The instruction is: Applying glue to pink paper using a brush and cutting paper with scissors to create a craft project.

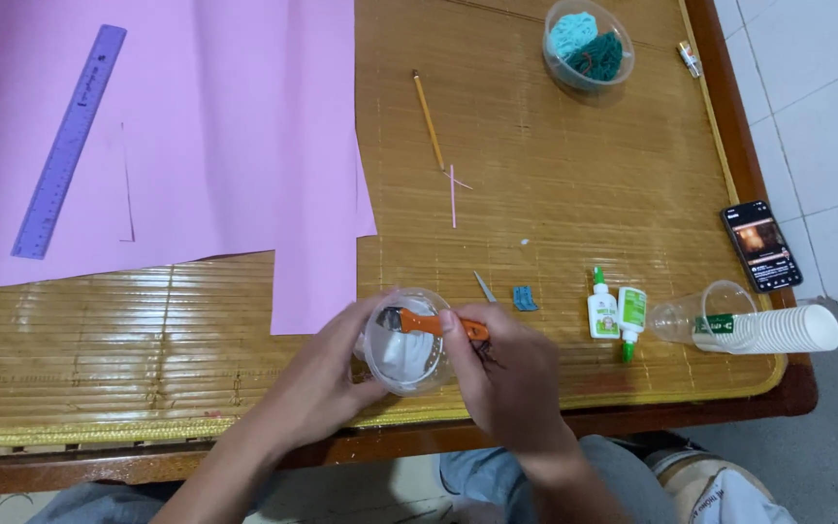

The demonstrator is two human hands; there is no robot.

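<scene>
Hands are working together at the near table edge: the left hand is cupping a clear cup, fingers curled round its wall, while the right hand is pinching an orange cutter laid across the rim. Cutting at the cup seems to be the step in hand; a steady hold and a careful, shallow stroke look needed. Bamboo mat is covering the wooden table, pink paper and a ruler lying far left, glue bottles, stacked cups and a phone resting right, over pale floor tiles.
</scene>
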